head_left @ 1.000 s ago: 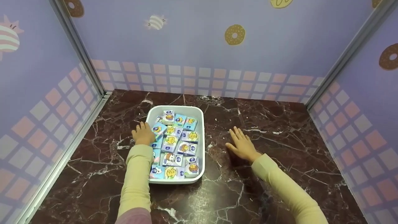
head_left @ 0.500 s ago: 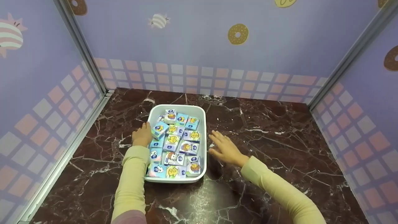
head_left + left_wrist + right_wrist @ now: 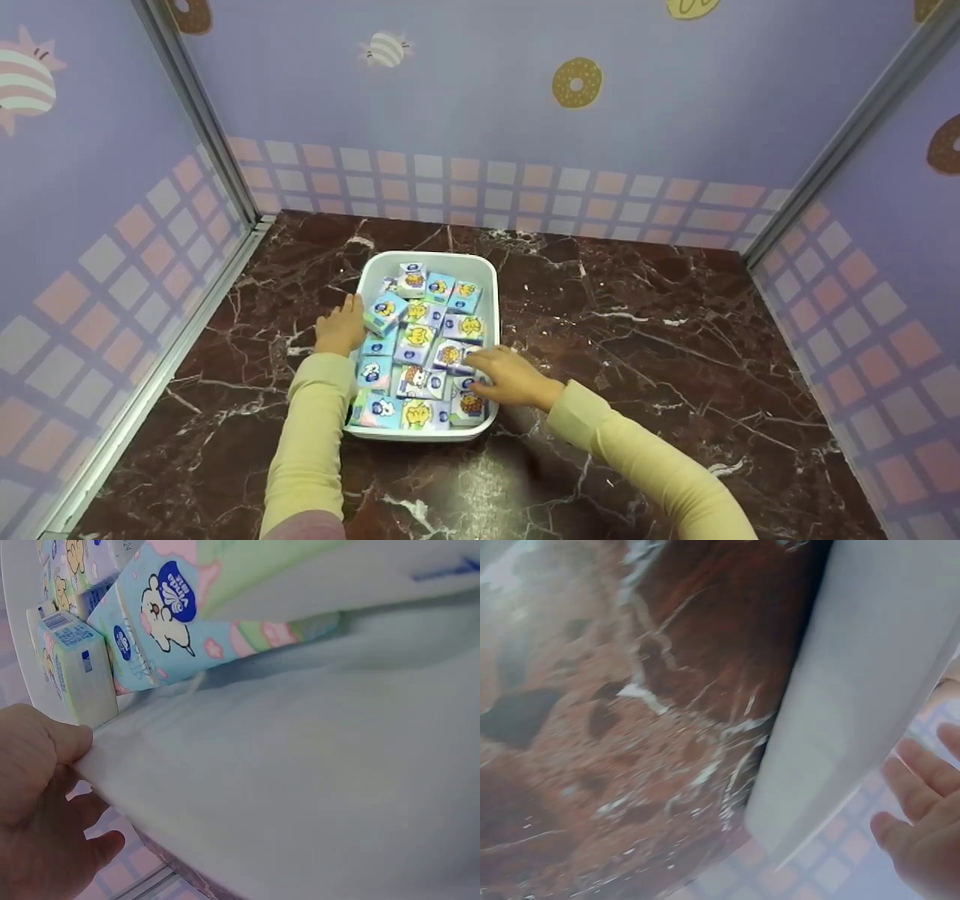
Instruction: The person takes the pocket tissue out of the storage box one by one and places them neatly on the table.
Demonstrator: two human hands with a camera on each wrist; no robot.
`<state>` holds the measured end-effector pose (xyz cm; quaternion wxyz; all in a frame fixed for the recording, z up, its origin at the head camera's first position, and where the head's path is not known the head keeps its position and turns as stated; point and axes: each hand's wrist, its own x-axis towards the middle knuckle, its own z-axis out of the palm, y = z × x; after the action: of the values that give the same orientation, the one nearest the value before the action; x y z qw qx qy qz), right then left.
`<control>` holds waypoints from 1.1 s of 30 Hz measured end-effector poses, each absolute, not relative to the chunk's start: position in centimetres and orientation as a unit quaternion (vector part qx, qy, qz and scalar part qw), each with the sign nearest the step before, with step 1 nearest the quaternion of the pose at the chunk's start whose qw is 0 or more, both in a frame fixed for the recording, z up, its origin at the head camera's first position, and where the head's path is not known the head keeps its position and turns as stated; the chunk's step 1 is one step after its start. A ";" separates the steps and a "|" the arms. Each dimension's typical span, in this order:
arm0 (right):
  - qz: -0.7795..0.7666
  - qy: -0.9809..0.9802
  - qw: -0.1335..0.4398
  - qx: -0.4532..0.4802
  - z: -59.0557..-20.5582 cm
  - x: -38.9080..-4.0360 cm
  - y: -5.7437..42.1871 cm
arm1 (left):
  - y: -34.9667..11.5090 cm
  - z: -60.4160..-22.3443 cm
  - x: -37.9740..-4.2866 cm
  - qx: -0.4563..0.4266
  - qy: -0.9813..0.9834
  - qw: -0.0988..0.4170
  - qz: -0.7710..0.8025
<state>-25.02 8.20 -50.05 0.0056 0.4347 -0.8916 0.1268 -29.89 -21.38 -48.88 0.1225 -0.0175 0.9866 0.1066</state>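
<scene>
A white plastic tub [image 3: 493,296] filled with small printed tissue packs [image 3: 415,343] stands on the dark marble surface. At its left side my left hand [image 3: 341,326] grips the rim; the left wrist view shows the thumb [image 3: 71,741] over the inner wall and the other fingers outside it. My right hand [image 3: 517,379] reaches over the right rim, fingers extended above the packs near the front right corner. From the right wrist view, this hand [image 3: 930,825] appears beside the tub's outer wall [image 3: 855,690] with its fingers apart.
Purple panels with donut and candy prints [image 3: 576,82] enclose the back and both sides. Metal strips [image 3: 187,97] run up the corners. The marble top [image 3: 645,322] extends to the right of the tub, with small pale specks on it.
My right hand has moved left from the marble to over the tub's right rim. My left hand has shifted slightly left and stays at the left rim.
</scene>
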 end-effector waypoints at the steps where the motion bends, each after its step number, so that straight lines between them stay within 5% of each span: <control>1: 0.122 -0.891 -0.001 0.438 -50.1 -24.9 7.9 | -21.4 -48.9 -29.9 -0.017 0.986 0.125 0.107; 15: 0.030 -0.915 -0.087 0.393 -50.6 -24.1 5.3 | -21.8 -48.2 -29.8 -0.007 0.982 0.155 0.105; 33: -0.007 -0.926 -0.060 0.374 -51.8 -23.7 5.1 | -22.7 -49.0 -28.7 0.047 0.988 0.119 0.089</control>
<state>-23.73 5.10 -51.76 -0.0595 0.3737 -0.9256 -0.0074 -28.70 -22.75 -48.97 0.1192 0.0472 0.9877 0.0893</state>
